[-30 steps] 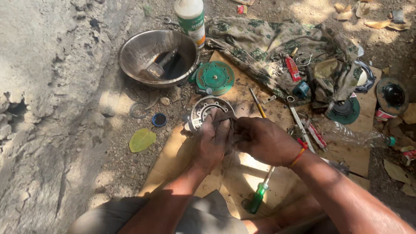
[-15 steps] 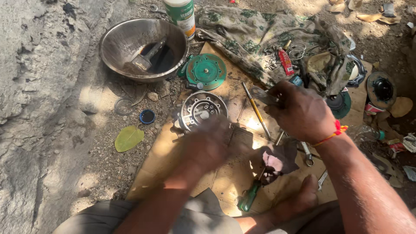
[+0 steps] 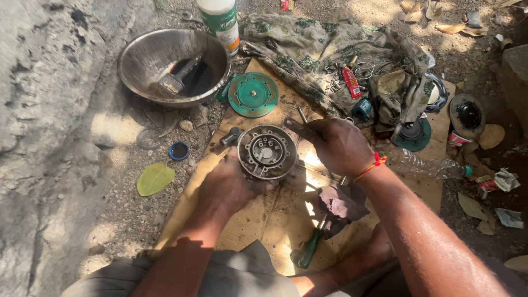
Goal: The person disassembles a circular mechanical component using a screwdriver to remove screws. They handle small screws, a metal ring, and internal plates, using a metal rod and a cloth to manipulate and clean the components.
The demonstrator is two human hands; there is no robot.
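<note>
Left hand steadies round housing — right hand grips wrench.

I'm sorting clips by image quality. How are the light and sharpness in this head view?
Head view: harsh, dappled sun with deep shade; bright patches blow out on the cardboard and the ground at left. The round metal housing is sharp; the left hand looks slightly soft; the right hand is clear. Edges bow a little.

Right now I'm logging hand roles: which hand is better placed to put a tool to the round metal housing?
Probably the right hand: it already grips a wrench at the round metal housing rim. The left hand rests against the housing.
</note>
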